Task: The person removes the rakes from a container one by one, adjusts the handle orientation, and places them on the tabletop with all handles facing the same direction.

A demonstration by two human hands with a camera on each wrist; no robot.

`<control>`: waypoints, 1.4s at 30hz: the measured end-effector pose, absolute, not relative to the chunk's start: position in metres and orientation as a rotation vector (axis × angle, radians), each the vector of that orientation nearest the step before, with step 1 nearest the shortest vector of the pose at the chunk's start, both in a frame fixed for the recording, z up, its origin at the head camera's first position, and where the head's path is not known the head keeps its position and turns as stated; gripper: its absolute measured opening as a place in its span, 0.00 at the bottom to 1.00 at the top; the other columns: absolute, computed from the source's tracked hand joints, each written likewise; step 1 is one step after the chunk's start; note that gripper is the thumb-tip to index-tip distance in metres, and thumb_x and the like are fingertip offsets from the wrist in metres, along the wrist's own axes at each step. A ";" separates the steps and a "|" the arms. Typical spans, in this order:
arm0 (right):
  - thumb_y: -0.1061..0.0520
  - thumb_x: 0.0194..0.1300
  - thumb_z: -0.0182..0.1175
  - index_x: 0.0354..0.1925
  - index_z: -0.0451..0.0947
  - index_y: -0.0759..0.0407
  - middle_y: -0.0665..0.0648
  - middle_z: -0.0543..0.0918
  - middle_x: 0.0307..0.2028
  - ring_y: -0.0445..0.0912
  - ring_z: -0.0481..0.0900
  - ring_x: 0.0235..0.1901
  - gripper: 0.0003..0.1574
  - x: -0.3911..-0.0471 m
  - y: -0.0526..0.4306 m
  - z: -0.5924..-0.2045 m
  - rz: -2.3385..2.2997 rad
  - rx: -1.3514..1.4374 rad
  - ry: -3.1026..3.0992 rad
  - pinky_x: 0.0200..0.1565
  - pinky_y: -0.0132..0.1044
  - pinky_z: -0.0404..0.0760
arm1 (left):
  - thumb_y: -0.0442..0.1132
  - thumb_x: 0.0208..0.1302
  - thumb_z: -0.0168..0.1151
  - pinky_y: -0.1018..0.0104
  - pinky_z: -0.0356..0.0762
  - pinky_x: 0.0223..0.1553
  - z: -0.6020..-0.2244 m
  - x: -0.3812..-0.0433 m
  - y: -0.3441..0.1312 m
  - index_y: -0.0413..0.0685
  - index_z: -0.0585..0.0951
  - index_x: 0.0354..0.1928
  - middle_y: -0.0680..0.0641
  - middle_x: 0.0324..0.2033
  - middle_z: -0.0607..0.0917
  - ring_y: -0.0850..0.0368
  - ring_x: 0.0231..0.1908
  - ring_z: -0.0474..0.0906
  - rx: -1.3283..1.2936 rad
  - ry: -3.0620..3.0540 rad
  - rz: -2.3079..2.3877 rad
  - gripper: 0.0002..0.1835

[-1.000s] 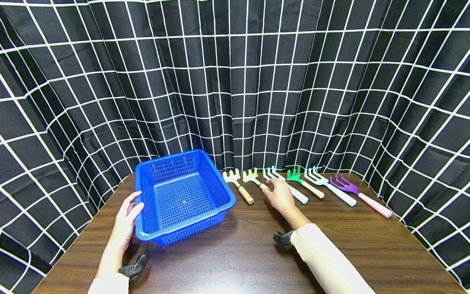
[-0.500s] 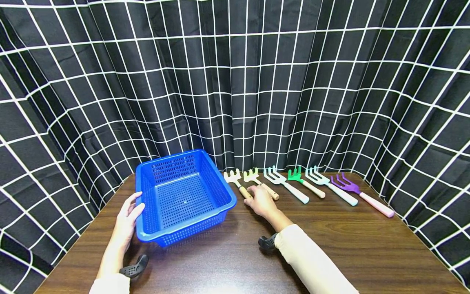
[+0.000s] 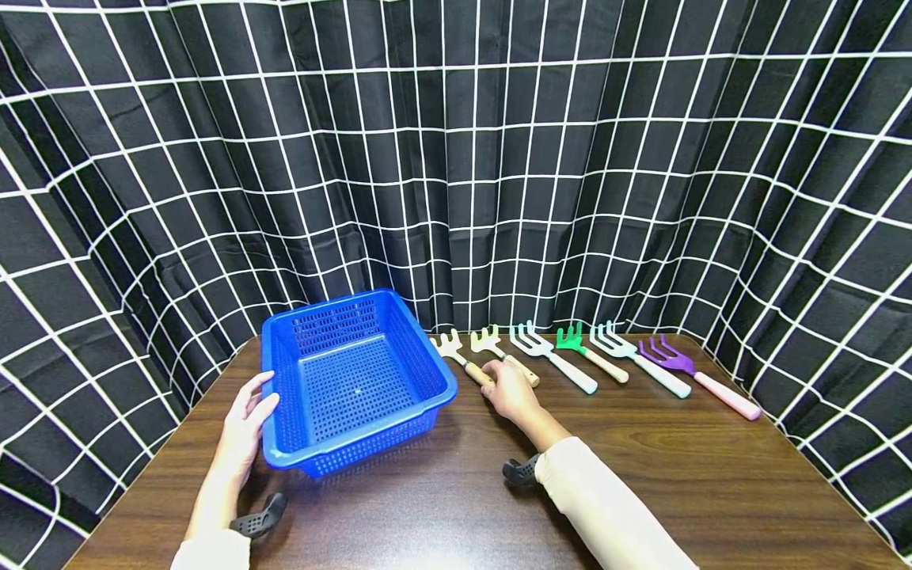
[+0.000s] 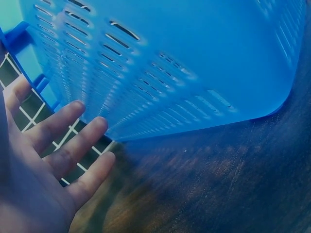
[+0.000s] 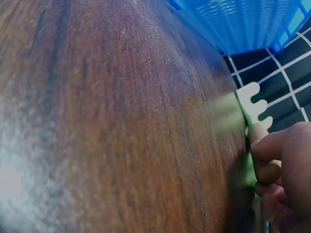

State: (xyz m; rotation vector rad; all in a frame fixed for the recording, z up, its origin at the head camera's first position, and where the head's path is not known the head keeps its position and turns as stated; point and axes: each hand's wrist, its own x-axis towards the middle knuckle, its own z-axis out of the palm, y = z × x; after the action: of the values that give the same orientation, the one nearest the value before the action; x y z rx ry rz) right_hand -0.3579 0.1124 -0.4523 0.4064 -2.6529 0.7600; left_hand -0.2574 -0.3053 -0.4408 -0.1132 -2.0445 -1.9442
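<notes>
In the head view my right hand [image 3: 511, 389] pinches the wooden handle [image 5: 257, 128] of the leftmost garden hand rake, whose short cream head [image 3: 449, 346] points to the back. The right wrist view shows thumb and fingers on either side of that handle. Just right of it lies a yellow-green hand rake [image 3: 488, 340], its wooden handle partly behind my fingers. My left hand [image 3: 242, 427] rests at the left rim of a blue perforated basket [image 3: 356, 467]. Its fingers [image 4: 80, 145] extend, spread, beside the outer wall in the left wrist view.
Farther right on the brown table [image 3: 442, 507] lie a pale blue rake [image 3: 534, 342], a green rake [image 3: 572, 339], another pale blue rake [image 3: 616, 344] and a purple rake with a pink handle [image 3: 673, 360]. A black gridded curtain [image 3: 456, 198] hangs behind and at both sides.
My right hand has moved left from beside the yellow-green rake's handle to the cream rake, and grips its handle. The cream rake's head has shifted slightly left. The left hand and basket stay put.
</notes>
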 end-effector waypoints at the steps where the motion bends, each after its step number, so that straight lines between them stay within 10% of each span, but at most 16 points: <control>1: 0.64 0.49 0.73 0.43 0.81 0.62 0.55 0.77 0.28 0.49 0.75 0.30 0.20 -0.358 0.112 -0.452 0.760 0.402 -2.655 0.35 0.45 0.76 | 0.42 0.75 0.50 0.69 0.80 0.38 -0.441 -0.257 -0.305 0.42 0.61 0.69 0.54 0.48 0.77 0.64 0.42 0.80 -0.108 -2.048 -1.939 0.25; 42: 0.58 0.52 0.73 0.43 0.81 0.64 0.60 0.79 0.37 0.52 0.77 0.36 0.20 -0.344 0.128 -0.451 0.796 0.405 -2.580 0.41 0.49 0.75 | 0.40 0.75 0.51 0.70 0.80 0.37 -0.441 -0.261 -0.303 0.40 0.61 0.68 0.55 0.47 0.77 0.65 0.41 0.80 -0.101 -2.039 -1.914 0.25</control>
State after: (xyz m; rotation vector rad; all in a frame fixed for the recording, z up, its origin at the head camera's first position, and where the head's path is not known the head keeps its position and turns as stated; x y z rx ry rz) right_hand -0.3439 0.1279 -0.4507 0.4048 -2.5801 0.7964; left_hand -0.2607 -0.3033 -0.4408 -0.1012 -2.0385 -1.9142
